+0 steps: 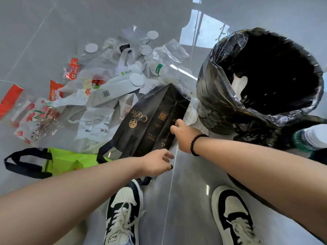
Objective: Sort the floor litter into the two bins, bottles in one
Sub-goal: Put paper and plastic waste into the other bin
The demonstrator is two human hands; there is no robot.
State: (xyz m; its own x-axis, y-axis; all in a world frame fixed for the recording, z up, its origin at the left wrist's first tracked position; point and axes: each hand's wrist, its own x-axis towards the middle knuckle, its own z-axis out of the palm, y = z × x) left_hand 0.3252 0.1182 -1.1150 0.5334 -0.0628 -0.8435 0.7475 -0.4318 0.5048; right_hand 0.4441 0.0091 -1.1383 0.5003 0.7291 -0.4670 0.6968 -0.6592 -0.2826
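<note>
Shoes [123,213]: two black and white shoes stand nearest, at the bottom of the head view, toes pointing at the mess.

Left hand [157,163]: it reaches in from the near left. The fingers curl at the near bottom edge of the black coffee bag [152,121]. They seem to pinch that edge, but the fingertips are partly hidden.

Right hand [182,133]: it wears a bead bracelet [196,144] and comes in from the near right. Its fingers are closed on the right side edge of the same bag.

Why two hands: my guess is that the bag is big and floppy, so one hand takes each edge to lift it flat.

Where the bag is: it lies on the floor [185,174], touching both hands, just left of the black-lined bin [265,76].

Bin: it stands on the right with its mouth open to the top. It is close, so the bag has only a short way to go.

Bottle [164,69]: a clear one with a green label lies far behind the bag, well apart from both hands.

Second bottle [309,137]: another pokes in at the right edge, beside the bin.

Green bag [69,160]: bright green with black handles, near left, beside the left arm.

Other litter [88,96]: white bags, red wrappers and round white lids lie spread across the far left.

Second bin: I cannot see it.
</note>
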